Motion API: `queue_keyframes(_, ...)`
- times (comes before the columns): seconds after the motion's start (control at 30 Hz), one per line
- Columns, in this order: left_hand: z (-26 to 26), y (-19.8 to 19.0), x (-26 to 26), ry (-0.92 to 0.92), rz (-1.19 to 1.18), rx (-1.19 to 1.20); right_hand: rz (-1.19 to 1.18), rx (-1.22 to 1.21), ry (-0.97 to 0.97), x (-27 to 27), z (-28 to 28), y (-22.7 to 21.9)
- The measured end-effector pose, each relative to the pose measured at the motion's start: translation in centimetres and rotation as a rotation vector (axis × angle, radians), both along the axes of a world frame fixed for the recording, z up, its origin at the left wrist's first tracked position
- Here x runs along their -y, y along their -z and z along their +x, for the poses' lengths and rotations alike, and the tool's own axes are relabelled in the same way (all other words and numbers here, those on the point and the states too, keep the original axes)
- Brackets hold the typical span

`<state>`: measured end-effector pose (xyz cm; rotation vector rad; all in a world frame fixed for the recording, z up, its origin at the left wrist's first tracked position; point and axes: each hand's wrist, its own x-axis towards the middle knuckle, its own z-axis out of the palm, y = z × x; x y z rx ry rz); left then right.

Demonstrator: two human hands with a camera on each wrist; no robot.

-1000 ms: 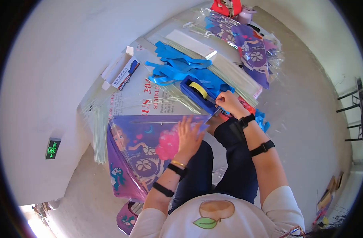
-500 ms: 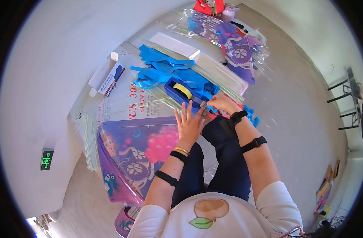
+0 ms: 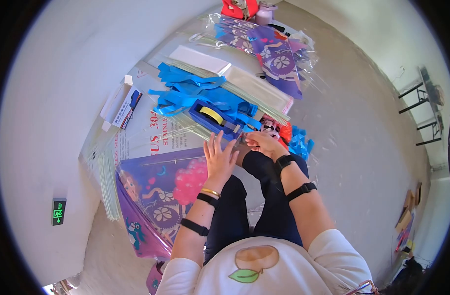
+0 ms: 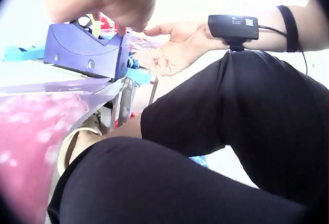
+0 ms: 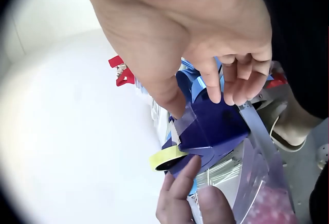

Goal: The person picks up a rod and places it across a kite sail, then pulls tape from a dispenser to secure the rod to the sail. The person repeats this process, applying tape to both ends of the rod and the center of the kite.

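Observation:
A blue tape dispenser (image 3: 215, 120) with a yellow-cored roll (image 5: 167, 158) stands at the table's near edge. My right hand (image 3: 265, 143) is just off its cutter end, with thumb and forefinger at a short piece of clear tape (image 5: 188, 118). The other fingers of that hand are bent. Beside the dispenser's near side is my left hand (image 3: 220, 161), fingers spread, fingertips close to its front end. A purple printed plastic sheet (image 3: 161, 172) with a cartoon girl and pink balloons lies left of the left hand, partly hanging over the edge.
Blue ribbon strips (image 3: 195, 86) are heaped behind the dispenser. Thin pale rods (image 3: 109, 187) lie at the left edge, near an opened white box (image 3: 121, 105). More purple printed sheets (image 3: 279, 56) are at the far end, by a red bag (image 3: 239, 7). The person's knees (image 3: 264, 169) are below.
My left hand has come off the purple sheet to the dispenser's side. My right hand has drawn slightly away from the cutter end. The head view has shifted.

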<state>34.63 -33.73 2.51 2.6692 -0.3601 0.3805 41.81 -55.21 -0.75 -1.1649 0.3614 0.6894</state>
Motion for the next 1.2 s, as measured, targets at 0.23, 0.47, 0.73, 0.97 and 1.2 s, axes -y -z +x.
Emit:
queue_keyframes(0.23,-4.3,0.2,-2.1,-0.028,0.000,-0.064,-0.179,0.016,0.013,-1.5,0.7,-0.2)
queue_keyframes(0.47,-2.7,-0.4,0.3,0.031,0.043,-0.043,-0.278,0.103,0.019,-1.9,0.7,1.3)
queue_keyframes(0.73,-0.1,0.4,1.2,-0.038,0.124,-0.040,-0.738,0.577,0.241,-2.4,1.7,3.3)
queue_keyframes(0.97,-0.2,1.2,1.3,-0.053,0.139,-0.041,-0.841,1.188,-0.107,-4.9,3.5,-3.6)
queue_keyframes(1.2,-0.2,0.9,1.0,-0.063,0.193,-0.031,-0.776,1.046,-0.145,-5.5,5.5,-4.4)
